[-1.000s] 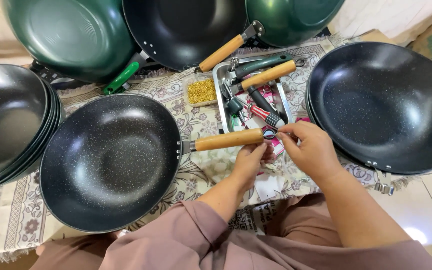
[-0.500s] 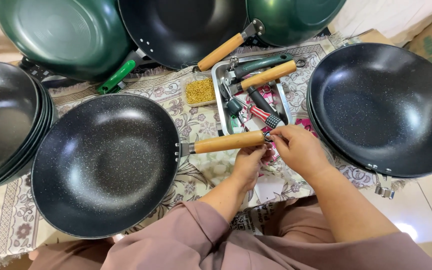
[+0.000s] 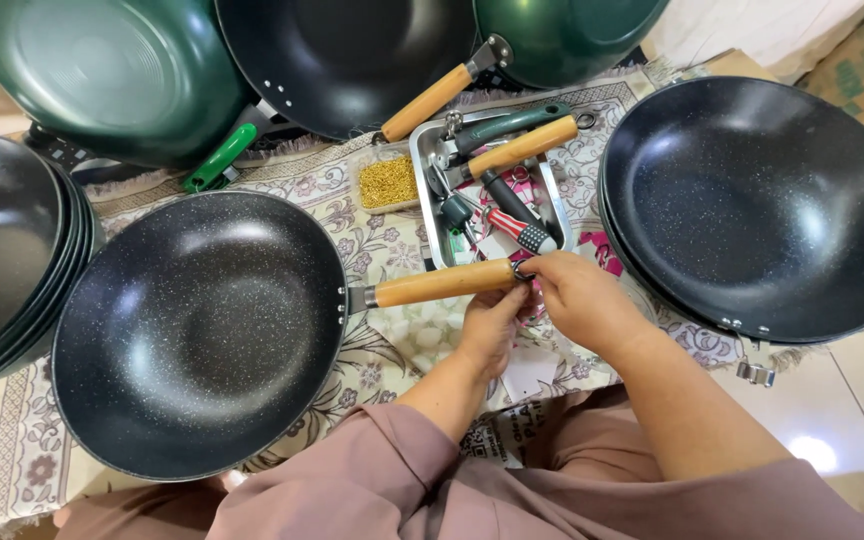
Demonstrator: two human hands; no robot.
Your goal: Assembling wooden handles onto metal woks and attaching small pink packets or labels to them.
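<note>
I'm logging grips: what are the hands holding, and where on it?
Both hands, left hand and right hand, hold the black wok by the far end of its wooden handle.

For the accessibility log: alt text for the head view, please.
Both hands, left hand and right hand, meet at the end of a black wok's wooden handle over a patterned cloth. A metal tray of tools sits behind, with stacked woks around.

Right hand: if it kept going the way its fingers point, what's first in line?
The right hand points left at the end of the wooden pan handle, which its fingertips already touch. Beyond that lies the black pan. Depth is hard to judge.
</note>
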